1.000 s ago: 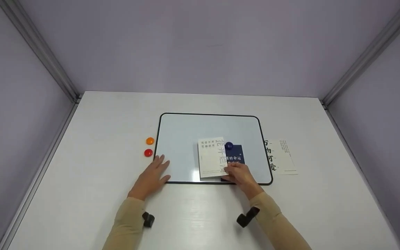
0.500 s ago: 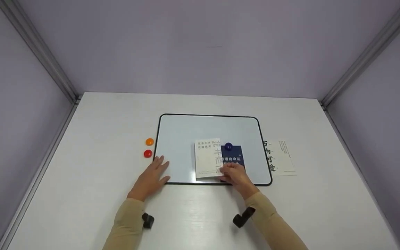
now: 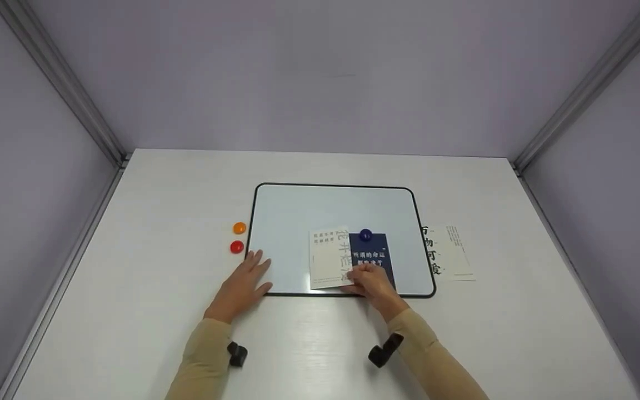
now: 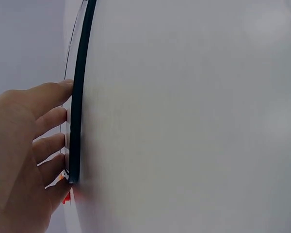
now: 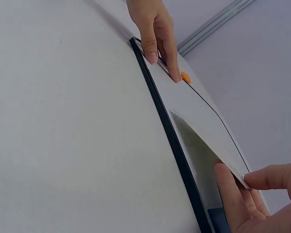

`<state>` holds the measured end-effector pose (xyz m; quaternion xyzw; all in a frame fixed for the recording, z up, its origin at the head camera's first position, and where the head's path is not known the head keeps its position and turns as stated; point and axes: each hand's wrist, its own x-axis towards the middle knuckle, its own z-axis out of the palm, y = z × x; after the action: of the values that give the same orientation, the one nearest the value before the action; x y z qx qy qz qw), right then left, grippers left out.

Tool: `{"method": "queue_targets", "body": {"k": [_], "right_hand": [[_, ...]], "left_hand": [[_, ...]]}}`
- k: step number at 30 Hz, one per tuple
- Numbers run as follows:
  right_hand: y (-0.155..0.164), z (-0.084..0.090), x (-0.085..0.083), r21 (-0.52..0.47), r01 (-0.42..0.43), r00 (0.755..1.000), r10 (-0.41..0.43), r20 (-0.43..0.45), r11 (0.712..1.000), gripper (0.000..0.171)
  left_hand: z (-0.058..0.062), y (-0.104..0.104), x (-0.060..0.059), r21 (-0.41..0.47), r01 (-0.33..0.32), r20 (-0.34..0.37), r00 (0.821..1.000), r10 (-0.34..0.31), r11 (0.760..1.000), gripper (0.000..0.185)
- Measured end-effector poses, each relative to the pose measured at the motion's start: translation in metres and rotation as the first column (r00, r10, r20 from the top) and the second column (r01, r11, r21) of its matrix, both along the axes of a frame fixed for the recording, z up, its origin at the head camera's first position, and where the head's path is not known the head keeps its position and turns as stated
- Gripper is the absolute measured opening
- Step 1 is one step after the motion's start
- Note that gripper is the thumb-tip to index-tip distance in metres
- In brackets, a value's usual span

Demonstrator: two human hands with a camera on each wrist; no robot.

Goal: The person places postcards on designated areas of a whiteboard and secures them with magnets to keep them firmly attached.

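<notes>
My right hand point(image 3: 373, 284) pinches a cream card point(image 3: 329, 258) with grey lettering by its lower right corner. In the right wrist view the card point(image 5: 208, 145) slants above the whiteboard, its near edge low and the pinched corner between thumb and fingers. Partly beneath the hand and card lies a navy card point(image 3: 373, 250) with white lettering, a dark blue round magnet point(image 3: 365, 235) on its top edge. My left hand point(image 3: 242, 286) rests spread, fingers straight, on the lower left corner of the black-framed whiteboard point(image 3: 298, 211); the left wrist view shows its fingers along the frame.
An orange magnet point(image 3: 239, 228) and a red magnet point(image 3: 236, 247) lie on the white table point(image 3: 159, 222) just left of the board. Against the board's right edge is another cream card point(image 3: 456, 255) with black lettering. Grey-lilac walls point(image 3: 320, 83) enclose the table's back and sides.
My right hand has carried the cream card left and slightly toward me, lower over the board, uncovering more of the navy card. The left hand has stayed in place.
</notes>
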<state>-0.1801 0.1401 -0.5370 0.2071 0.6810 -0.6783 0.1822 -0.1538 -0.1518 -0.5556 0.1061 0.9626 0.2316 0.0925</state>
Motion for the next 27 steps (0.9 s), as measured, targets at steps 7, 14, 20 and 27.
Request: {"method": "queue_targets", "body": {"k": [7,14,20,27], "right_hand": [[-0.0017,-0.0001,-0.0003,0.045,-0.005,1.0,0.005,0.002,0.999,0.008],[-0.0007,0.0007,0.0,0.184,-0.051,0.999,0.054,-0.01,0.982,0.004],[-0.0006,0.003,0.0012,0.333,-0.097,0.994,0.11,-0.019,0.938,0.008],[-0.0013,0.0036,0.0026,0.51,-0.132,0.983,0.177,-0.042,0.85,0.011]], "left_hand": [[0.0004,-0.0001,0.0002,0.0,-0.001,-0.007,1.0,0.001,1.0,0.058],[0.0009,0.0001,0.0013,0.01,-0.009,-0.004,1.0,0.009,1.0,0.059],[0.0012,0.0,0.0013,0.019,-0.01,-0.014,1.0,0.01,1.0,0.058],[-0.0007,-0.0004,0.0013,0.028,-0.015,-0.007,1.0,0.016,0.999,0.058]]}}
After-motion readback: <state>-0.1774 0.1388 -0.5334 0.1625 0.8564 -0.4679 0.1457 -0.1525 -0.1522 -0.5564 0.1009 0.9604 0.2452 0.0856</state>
